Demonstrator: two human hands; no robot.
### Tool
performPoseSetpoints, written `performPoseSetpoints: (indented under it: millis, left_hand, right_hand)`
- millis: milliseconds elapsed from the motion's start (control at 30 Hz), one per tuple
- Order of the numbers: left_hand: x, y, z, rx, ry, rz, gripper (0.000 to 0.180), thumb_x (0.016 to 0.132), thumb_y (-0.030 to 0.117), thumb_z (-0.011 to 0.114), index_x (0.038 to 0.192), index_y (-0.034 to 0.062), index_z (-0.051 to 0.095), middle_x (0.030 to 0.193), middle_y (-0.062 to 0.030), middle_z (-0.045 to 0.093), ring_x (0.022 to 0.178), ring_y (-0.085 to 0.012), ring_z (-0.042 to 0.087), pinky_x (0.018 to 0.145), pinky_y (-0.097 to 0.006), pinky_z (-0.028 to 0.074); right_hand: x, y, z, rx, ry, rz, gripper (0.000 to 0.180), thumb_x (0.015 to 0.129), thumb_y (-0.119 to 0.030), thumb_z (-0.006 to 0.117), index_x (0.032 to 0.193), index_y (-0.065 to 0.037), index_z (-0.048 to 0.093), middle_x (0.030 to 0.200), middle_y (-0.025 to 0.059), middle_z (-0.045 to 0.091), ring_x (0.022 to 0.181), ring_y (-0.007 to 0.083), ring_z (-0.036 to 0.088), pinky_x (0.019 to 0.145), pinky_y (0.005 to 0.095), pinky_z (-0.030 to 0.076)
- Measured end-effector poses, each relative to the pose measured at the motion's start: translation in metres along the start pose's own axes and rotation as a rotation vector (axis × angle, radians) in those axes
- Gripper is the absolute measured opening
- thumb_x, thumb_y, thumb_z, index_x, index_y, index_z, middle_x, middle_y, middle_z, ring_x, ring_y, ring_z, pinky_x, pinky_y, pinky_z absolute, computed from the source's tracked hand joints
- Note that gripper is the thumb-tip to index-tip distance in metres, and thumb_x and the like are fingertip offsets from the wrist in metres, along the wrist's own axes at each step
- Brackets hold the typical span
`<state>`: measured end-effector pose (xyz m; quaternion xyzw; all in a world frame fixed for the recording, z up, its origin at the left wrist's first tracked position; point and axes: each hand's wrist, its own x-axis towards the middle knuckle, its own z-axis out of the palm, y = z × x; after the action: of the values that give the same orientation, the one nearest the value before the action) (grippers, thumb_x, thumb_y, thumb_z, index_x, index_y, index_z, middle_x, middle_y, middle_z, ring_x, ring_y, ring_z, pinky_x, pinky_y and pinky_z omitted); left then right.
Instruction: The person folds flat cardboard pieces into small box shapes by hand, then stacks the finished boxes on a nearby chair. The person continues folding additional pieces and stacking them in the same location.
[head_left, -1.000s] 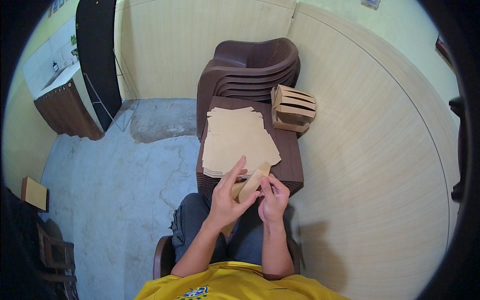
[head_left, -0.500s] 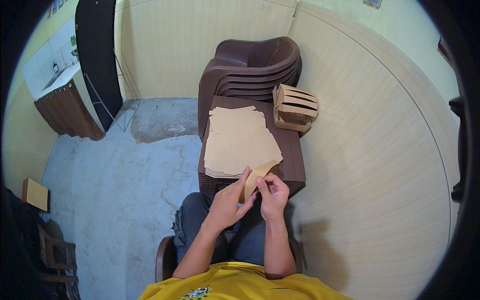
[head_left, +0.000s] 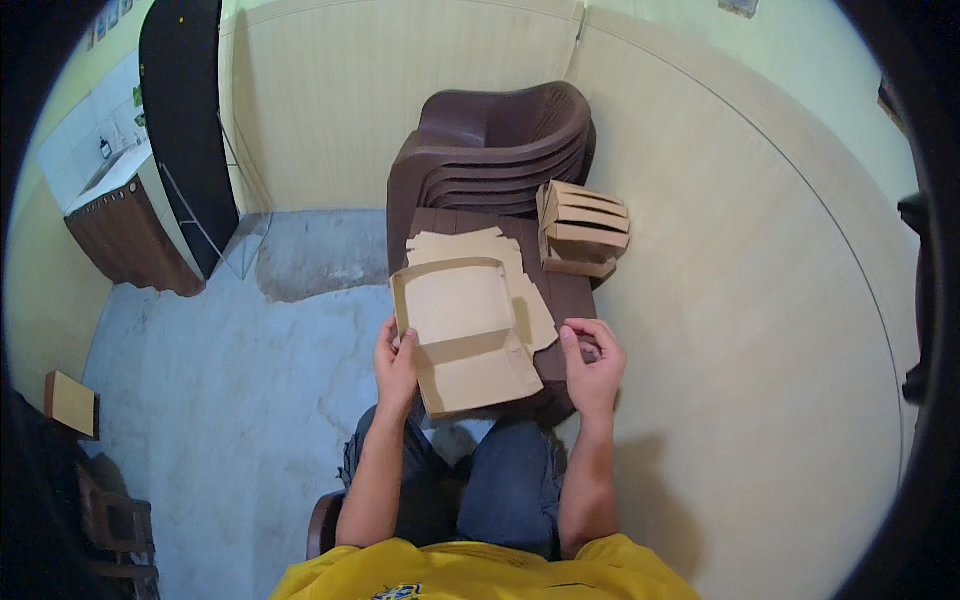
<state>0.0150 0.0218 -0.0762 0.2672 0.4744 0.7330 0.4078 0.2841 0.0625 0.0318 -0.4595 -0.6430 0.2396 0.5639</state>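
Cardboard box (head_left: pixel 458 318) pinched at its left side by left fingers (head_left: pixel 406 345), with right fingers (head_left: pixel 600 330) loosely curled, empty: possible buckling from one-sided support.

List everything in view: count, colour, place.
Table: 1, brown, centre
Flat sheets: one stack, tan, on the table
Open box: 1, tan, partly hiding the flat sheets
Nested boxes: one group, tan, table's right edge
Chairs: one stack, brown, beyond the table
Panel: 1, black, far left
Curtained counter: 1, white and brown, left wall
Bottle: 1, dark, on the counter
Block: 1, yellowish top, left edge
Floor: 1, blue-grey, left
Panelling: two walls, pale wood, far and right
Shirt: 1, yellow, bottom
Trousers: 1 pair, dark, lower centre
Left hand: 1, bare, gripping the open box's left side
Right hand: 1, bare, apart from the open box
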Motion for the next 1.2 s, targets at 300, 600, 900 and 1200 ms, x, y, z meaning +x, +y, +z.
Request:
performPoseSetpoints:
  millis: [300,600,900,1200]
  left_hand:
    - [0.109,-0.011,0.033,0.326,-0.089,0.348,0.079,0.101,-0.003,0.063,0.172,0.0212,0.038,0.141,-0.0171,0.07,0.118,-0.0205,0.071,0.1,-0.034,0.057]
    - [0.129,-0.038,0.026,0.558,-0.345,0.076,0.111,0.094,0.018,0.085,0.178,0.0206,0.012,0.136,-0.022,0.073,0.123,-0.028,0.072,0.101,-0.04,0.058]
    - [0.093,-0.032,0.022,0.739,-0.097,0.178,0.143,0.084,0.058,0.088,0.172,-0.0041,-0.007,0.144,-0.0337,0.064,0.127,-0.0492,0.065,0.113,-0.053,0.049]
    - [0.051,-0.034,0.036,1.007,-0.196,0.347,0.171,0.062,0.065,0.098,0.166,-0.0119,-0.014,0.149,-0.0296,0.061,0.141,-0.0444,0.057,0.13,-0.056,0.029]
  right_hand:
    - [0.133,0.142,0.013,-0.773,-0.094,-0.192,0.056,0.087,-0.019,0.083,0.138,-0.005,0.064,0.137,0.0161,0.067,0.138,0.0371,0.056,0.12,0.0536,0.041]
    - [0.188,0.236,0.043,-1.212,-0.507,-0.09,0.044,0.093,-0.023,0.078,0.136,-0.015,0.07,0.135,0.0088,0.069,0.135,0.0304,0.06,0.123,0.0582,0.037]
    - [0.179,0.209,0.024,-1.036,-0.395,-0.31,0.02,0.092,-0.014,0.075,0.112,-0.012,0.074,0.111,0.0098,0.07,0.114,0.034,0.068,0.097,0.054,0.05]
    - [0.169,0.073,0.036,-0.617,-0.42,-0.59,0.028,0.091,-0.009,0.071,0.119,-0.012,0.073,0.101,0.0139,0.07,0.107,0.0391,0.07,0.092,0.0537,0.056]
